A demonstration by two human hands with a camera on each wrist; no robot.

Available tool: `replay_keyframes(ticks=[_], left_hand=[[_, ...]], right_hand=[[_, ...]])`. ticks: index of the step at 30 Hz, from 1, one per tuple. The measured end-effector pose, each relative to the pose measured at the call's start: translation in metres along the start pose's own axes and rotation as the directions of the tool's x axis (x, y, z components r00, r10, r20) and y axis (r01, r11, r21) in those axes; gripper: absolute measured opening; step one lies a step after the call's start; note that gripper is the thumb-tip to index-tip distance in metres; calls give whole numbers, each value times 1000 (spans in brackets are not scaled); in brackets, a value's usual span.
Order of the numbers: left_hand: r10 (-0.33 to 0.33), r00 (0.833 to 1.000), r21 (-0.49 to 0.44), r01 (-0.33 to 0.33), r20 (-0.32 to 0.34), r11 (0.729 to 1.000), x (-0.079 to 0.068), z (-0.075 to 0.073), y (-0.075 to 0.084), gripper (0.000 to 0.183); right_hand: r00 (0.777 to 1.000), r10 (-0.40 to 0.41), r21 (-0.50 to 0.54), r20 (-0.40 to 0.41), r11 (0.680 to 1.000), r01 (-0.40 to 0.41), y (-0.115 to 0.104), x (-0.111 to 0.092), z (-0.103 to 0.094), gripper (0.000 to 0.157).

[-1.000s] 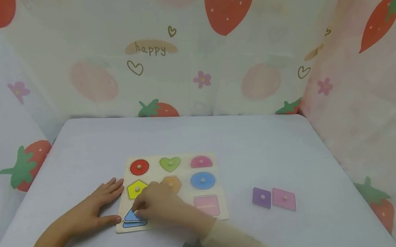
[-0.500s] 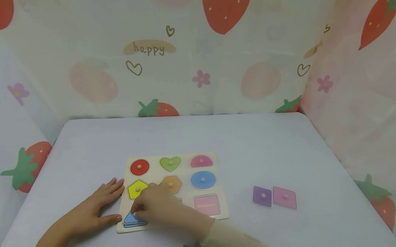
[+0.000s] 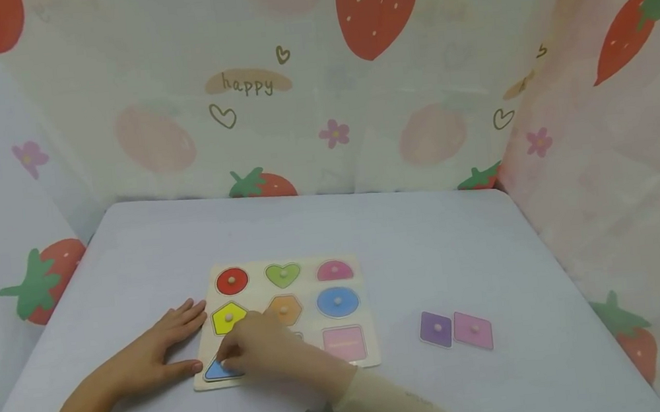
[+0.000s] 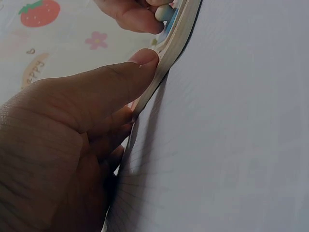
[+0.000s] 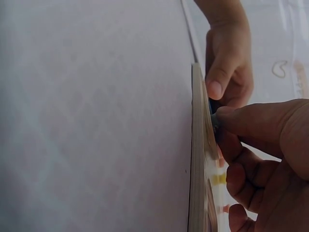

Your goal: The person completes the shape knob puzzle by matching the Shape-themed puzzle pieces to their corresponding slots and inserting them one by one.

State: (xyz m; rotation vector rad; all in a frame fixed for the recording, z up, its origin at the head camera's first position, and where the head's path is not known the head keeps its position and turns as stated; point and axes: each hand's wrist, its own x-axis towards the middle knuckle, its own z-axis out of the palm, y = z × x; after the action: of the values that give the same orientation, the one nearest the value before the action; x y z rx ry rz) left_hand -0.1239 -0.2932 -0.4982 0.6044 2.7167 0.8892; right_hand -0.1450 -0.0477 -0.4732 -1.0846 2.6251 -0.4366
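Observation:
My right hand (image 3: 262, 345) pinches the small knob (image 4: 165, 12) of a blue triangle puzzle piece (image 3: 219, 370) between thumb and fingers. The triangle lies at the near left corner of the wooden knob puzzle board (image 3: 256, 276), lined up with its blue triangle spot. My left hand (image 3: 161, 348) rests on the table with its fingers straight, fingertips and thumb at the board's left edge. In the left wrist view, the left thumb (image 4: 145, 57) touches the side of the board. The right palm and forearm hide the bottom middle of the board.
Set in the board are a red circle (image 3: 226, 286), a green heart (image 3: 283, 282), a yellow pentagon (image 3: 222, 322) and other pieces. A pink rectangle (image 3: 345, 352) there has no knob. A purple square piece (image 3: 428, 334) and a pink piece (image 3: 473, 339) lie right of the board.
The blue triangle has come down and slightly left over its spot, so the blue strip seen below it is now covered. The right hand moved with it; the left hand stayed put.

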Motion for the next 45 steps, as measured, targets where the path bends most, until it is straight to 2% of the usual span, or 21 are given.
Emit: replay_keyframes(ticks=[5, 10, 18, 26, 32, 37, 42, 45], left_hand=[[4, 1000, 5, -4, -2, 1000, -2, 0, -2, 92], [-8, 1000, 0, 8, 1, 1000, -4, -1, -2, 92], [30, 1000, -5, -30, -10, 1000, -4, -1, -1, 90], [11, 1000, -11, -11, 6, 1000, -1, 3, -2, 90], [1, 1000, 11, -1, 1, 1000, -1, 4, -3, 91], [-28, 1000, 32, 28, -2, 999, -1, 4, -2, 93], [-24, 1000, 32, 24, -4, 999, 0, 4, 0, 93], [-26, 1000, 36, 26, 1, 999, 1, 3, 2, 93]], right_hand=[[1000, -10, 4, 3, 1000, 10, -3, 1, 1, 15], [1000, 14, 11, 10, 1000, -14, -6, 1, 2, 14], [999, 47, 47, 26, 998, -48, -5, 1, 6, 14], [1000, 3, 78, 29, 997, -5, 9, -10, -3, 17], [1000, -27, 38, -14, 999, 28, 24, -26, -25, 20], [990, -82, 48, -111, 995, 87, 44, -49, -45, 21], [986, 5, 91, -165, 996, 10, 64, -81, -65, 26], [976, 55, 95, -210, 995, -36, 80, -101, -73, 25]])
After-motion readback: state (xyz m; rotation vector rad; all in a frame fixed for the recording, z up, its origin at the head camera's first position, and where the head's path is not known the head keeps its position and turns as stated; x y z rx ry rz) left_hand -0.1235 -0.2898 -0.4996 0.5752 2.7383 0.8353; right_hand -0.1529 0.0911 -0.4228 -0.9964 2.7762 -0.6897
